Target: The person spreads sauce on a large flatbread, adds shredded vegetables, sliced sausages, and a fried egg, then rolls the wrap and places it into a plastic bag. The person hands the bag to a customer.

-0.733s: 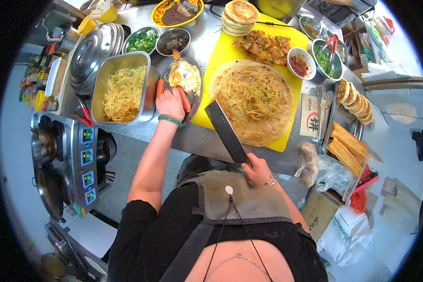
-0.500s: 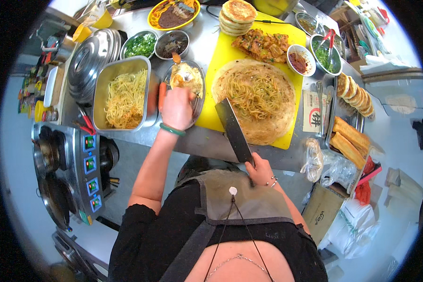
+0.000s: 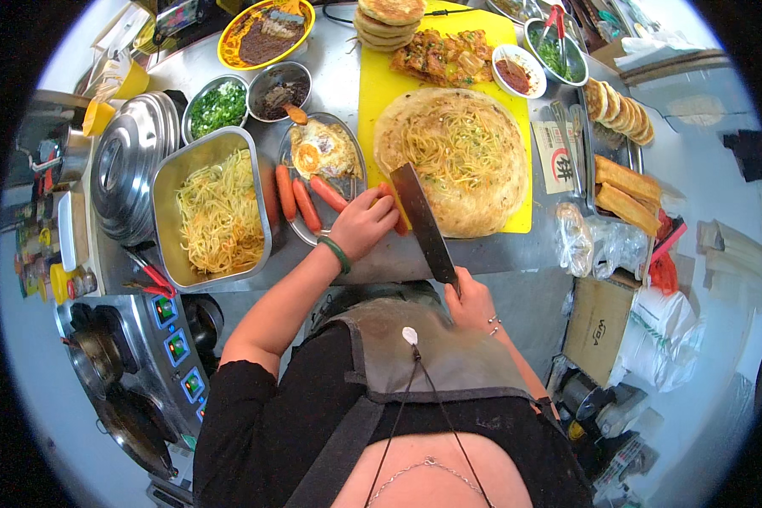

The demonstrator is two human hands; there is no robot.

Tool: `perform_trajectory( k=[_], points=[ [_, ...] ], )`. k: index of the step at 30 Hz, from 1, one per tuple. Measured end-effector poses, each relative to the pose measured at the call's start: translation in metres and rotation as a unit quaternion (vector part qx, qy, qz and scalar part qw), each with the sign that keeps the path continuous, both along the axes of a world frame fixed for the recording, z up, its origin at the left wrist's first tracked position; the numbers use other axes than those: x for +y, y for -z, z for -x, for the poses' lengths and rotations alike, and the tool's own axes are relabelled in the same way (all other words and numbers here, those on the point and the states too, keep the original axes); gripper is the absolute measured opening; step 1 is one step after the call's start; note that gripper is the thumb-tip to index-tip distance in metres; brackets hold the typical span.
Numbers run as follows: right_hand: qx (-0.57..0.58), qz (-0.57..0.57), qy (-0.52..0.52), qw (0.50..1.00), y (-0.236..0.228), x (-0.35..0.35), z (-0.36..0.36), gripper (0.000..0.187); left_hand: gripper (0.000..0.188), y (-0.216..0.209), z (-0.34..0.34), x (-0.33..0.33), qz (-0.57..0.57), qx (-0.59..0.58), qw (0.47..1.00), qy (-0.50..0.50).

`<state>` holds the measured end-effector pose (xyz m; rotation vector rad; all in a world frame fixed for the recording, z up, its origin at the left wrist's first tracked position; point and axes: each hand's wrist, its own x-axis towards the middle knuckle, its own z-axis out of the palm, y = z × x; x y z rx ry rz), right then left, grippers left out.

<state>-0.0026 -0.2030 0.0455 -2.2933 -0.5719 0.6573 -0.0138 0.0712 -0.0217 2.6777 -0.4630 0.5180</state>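
In my right hand (image 3: 469, 300) is the handle of a wide-bladed knife (image 3: 423, 224); its dark blade points up and left. My left hand (image 3: 366, 223) has its fingers closed on a red sausage (image 3: 400, 222) at the near left edge of the yellow cutting board (image 3: 516, 207), close beside the blade. To the right of the blade, a big round flatbread (image 3: 483, 210) lies on the board with noodles (image 3: 453, 144) spread over its middle. An oval metal plate (image 3: 347, 124), left of the board, carries a fried egg (image 3: 323, 151) and several more sausages (image 3: 306, 206).
A metal tub of noodles (image 3: 216, 216) stands left of the plate, beside a domed lid (image 3: 131, 157). Bowls of chopped greens (image 3: 218, 108) and dark sauce (image 3: 275, 95) sit behind. Beyond the flatbread are browned meat pieces (image 3: 440, 59), stacked flatbreads (image 3: 389, 25) and a red sauce bowl (image 3: 516, 74).
My left hand has come from the plate to the board's edge, bringing a sausage beside the knife. The view has shifted, and more sausages now show on the plate.
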Motion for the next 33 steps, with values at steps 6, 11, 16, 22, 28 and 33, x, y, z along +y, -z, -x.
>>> perform_trajectory(
  k=[6,11,16,22,28,33],
  points=[
    [-0.044,0.05,-0.027,0.997,-0.002,0.0,0.001,0.02,0.03,0.01,-0.007,0.002,0.016,-0.019,1.0,0.0],
    [-0.04,0.114,-0.086,0.989,-0.024,-0.001,-0.008,0.017,0.03,0.013,-0.006,0.008,0.043,-0.028,0.999,0.014],
    [-0.028,0.183,-0.097,0.978,-0.022,0.015,-0.013,0.019,0.028,0.013,-0.006,0.008,0.051,-0.003,0.999,0.012],
    [-0.019,0.199,-0.091,0.976,-0.017,0.032,-0.021,0.021,0.027,0.008,-0.011,0.007,0.058,0.004,0.998,0.015],
    [0.005,0.159,-0.067,0.985,0.008,0.041,-0.03,0.023,0.027,0.011,-0.009,0.005,0.051,0.008,0.998,0.019],
    [-0.025,0.132,-0.039,0.99,0.023,0.064,-0.029,0.023,0.028,0.01,-0.006,0.005,0.032,0.01,0.999,0.005]
  ],
)
